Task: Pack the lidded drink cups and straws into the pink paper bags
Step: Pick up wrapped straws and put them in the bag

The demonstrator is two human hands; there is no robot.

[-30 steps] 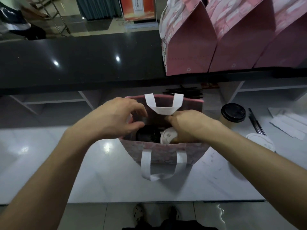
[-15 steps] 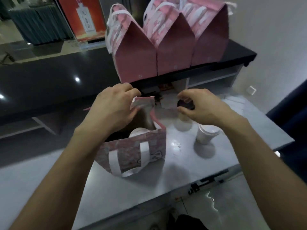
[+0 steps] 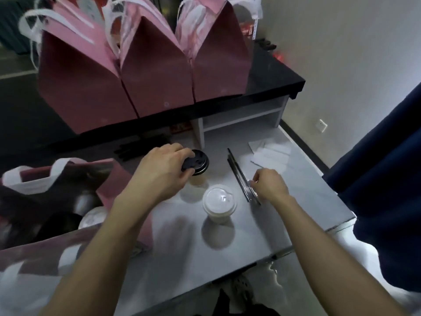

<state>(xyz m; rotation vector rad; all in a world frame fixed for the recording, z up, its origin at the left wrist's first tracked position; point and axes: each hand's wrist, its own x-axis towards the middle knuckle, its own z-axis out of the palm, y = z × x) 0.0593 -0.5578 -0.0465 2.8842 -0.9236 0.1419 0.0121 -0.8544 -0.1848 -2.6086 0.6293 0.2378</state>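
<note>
A black-lidded cup and a white-lidded cup stand upright near each other on the counter, dark wrapped straws lie just right of them, and an open pink bag at left holds another white-lidded cup.

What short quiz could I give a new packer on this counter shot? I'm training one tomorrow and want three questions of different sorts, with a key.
1. True or false: the left hand grips the black-lidded cup by its lid.
2. Which item do the right hand's fingers close on?
A. white-lidded cup
B. wrapped straws
C. folded white papers
3. Fill in: the open pink bag at the left already holds a cup with a ____ lid.

Key: 1 true; 2 B; 3 white
</note>
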